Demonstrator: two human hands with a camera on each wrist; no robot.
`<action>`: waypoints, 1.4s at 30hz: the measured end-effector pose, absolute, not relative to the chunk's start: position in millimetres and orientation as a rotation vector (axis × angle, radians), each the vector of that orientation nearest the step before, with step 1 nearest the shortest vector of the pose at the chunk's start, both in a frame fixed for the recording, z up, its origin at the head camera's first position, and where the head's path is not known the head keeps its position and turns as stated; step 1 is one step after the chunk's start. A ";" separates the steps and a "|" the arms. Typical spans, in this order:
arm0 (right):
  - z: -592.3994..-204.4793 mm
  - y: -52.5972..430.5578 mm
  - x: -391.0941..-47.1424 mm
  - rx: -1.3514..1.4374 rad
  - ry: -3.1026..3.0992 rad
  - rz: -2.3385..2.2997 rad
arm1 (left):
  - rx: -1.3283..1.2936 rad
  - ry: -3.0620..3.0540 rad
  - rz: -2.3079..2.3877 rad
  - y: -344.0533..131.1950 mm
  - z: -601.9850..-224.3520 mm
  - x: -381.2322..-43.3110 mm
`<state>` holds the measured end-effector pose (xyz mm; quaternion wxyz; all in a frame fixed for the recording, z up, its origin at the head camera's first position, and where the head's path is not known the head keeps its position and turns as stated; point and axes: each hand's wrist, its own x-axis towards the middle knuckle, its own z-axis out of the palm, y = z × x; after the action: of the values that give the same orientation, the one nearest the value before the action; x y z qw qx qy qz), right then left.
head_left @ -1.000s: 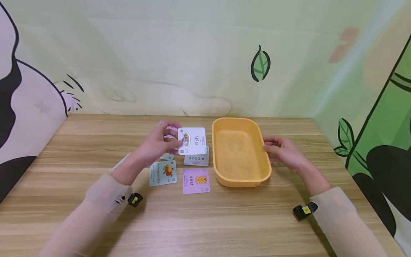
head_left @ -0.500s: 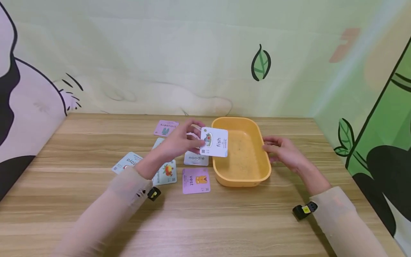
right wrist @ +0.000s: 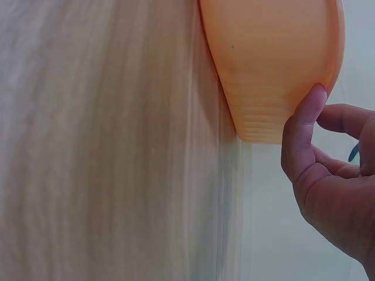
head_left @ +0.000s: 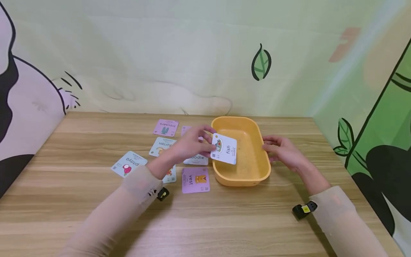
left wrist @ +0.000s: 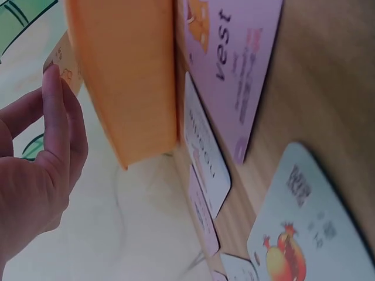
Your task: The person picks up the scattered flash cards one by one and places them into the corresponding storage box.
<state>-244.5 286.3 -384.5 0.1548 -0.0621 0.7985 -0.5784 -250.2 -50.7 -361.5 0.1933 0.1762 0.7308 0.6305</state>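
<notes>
In the head view my left hand (head_left: 192, 144) pinches a white card reading "fish" (head_left: 229, 151) by its edge. The card is tilted above the left side of a yellow-orange plastic tub (head_left: 242, 182). The left wrist view shows the fingertips on the card (left wrist: 71, 64), which the tub's wall (left wrist: 126, 76) partly hides. My right hand (head_left: 284, 151) holds the tub's right rim with thumb and fingers, as the right wrist view also shows at the hand (right wrist: 334, 158). The tub's floor shows no card in it.
Left of the tub lie several cards: trousers (head_left: 166, 127), durian (head_left: 160, 144), pitaya (head_left: 129, 164), pomegranate (head_left: 171, 175), noodle (head_left: 196, 159), vest (head_left: 196, 180) and a partly hidden purple one (head_left: 185, 130). A printed cloth wall (head_left: 144, 64) stands behind the wooden table (head_left: 224, 221).
My left hand has carried the fish card rightward from over the noodle card to over the tub, uncovering the trousers, durian and pitaya cards. The right hand and tub have stayed put.
</notes>
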 end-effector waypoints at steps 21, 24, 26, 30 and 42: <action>-382.8 286.5 -244.7 -0.187 2.281 -1.649 | 0.516 2.323 1.484 -37.7 -364.6 -245.3; -383.1 286.7 -244.5 -0.190 2.289 -1.642 | 0.572 2.397 1.395 -36.7 -365.8 -244.9; -383.6 286.9 -244.7 -0.191 2.299 -1.634 | 0.608 2.459 1.340 -35.7 -366.4 -244.7; -385.1 286.6 -245.4 -0.185 2.314 -1.624 | 0.639 2.560 1.267 -33.5 -367.2 -243.9; -383.7 286.6 -242.7 -0.189 2.303 -1.641 | 0.675 2.563 1.305 -44.6 -372.6 -240.3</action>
<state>-242.7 286.6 -383.7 0.1531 -0.0658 0.8030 -0.5723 -240.3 -44.6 -372.6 0.0938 0.2274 0.8638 0.4397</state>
